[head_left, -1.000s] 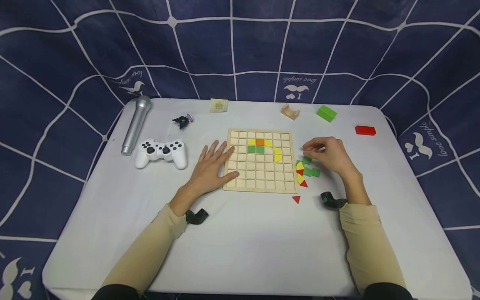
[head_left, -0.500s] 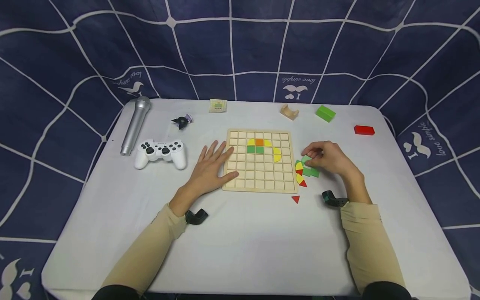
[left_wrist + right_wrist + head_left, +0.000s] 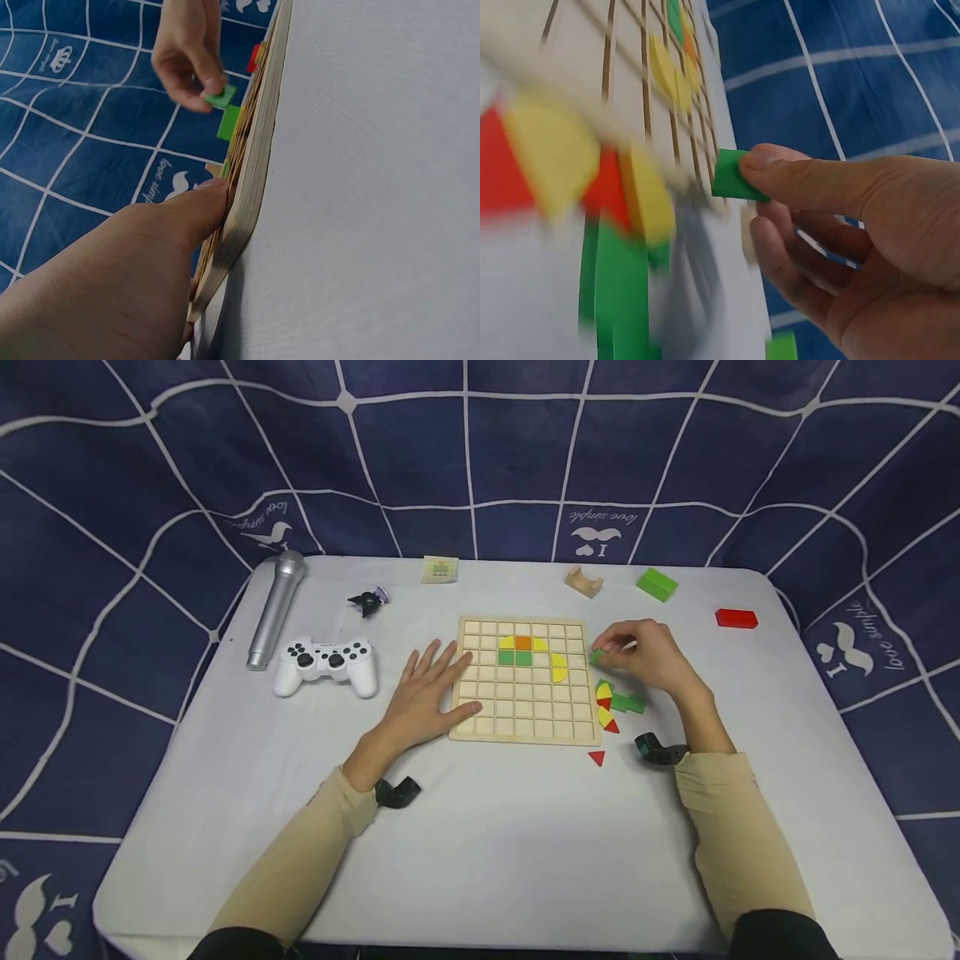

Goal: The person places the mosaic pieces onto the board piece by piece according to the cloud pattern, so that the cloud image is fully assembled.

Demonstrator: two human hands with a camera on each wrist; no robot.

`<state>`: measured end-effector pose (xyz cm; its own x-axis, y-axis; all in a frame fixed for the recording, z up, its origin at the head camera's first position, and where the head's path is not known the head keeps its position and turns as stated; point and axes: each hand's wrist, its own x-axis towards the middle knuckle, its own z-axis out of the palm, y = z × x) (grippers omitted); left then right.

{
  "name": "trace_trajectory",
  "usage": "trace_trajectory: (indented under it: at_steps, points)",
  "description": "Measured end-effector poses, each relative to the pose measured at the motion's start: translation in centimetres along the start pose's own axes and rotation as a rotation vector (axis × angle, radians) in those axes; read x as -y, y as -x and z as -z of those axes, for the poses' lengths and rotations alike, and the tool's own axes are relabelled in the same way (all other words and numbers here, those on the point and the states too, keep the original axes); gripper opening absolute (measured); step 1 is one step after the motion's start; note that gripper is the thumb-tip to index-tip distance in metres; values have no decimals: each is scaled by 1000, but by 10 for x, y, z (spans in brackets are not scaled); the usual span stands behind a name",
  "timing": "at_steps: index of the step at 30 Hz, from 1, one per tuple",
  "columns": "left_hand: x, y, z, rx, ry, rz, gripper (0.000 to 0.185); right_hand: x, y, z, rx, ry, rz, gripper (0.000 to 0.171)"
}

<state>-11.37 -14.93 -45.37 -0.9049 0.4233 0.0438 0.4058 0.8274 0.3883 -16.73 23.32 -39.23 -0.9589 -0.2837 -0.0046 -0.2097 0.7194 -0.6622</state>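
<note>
A wooden grid board [image 3: 525, 710] lies mid-table with yellow, orange and green tiles in its upper cells. My left hand [image 3: 429, 687] lies flat, fingers spread, touching the board's left edge; its thumb [image 3: 196, 204] presses the board rim [image 3: 251, 172]. My right hand [image 3: 609, 647] pinches a small green square tile [image 3: 596, 657] just off the board's right edge, above the table. The tile [image 3: 731, 174] sits between thumb and fingers in the right wrist view, and shows as green tile [image 3: 220, 96] in the left wrist view. A pile of green, yellow and red pieces [image 3: 617, 702] lies below that hand.
A silver microphone [image 3: 273, 608], a white game controller [image 3: 326, 664] and a small black toy [image 3: 366, 602] lie at the left. At the back are a small card [image 3: 438, 569], a wooden arch block [image 3: 583, 582], a green block [image 3: 657, 584] and a red block [image 3: 736, 618]. A lone red triangle [image 3: 596, 757] lies in front.
My right hand took a green tile from the pile and lifted it up and left toward the board's right edge. The left hand stayed in place.
</note>
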Motion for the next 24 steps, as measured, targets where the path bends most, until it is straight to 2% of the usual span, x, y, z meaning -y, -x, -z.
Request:
trace_trajectory:
  at_steps: [6,11,17,24]
  points:
    - [-1,1,-1,-3,11,-1,89,30,-27,-24,28,-15,105,13]
    - [-1,2,-2,-5,10,-2,89,40,-40,-42,57,-9,172,11]
    - [0,0,-1,-6,3,-13,88,43,-40,-54,35,13,187,12]
    - [1,0,0,-12,-11,-16,88,45,-33,-58,0,130,252,17]
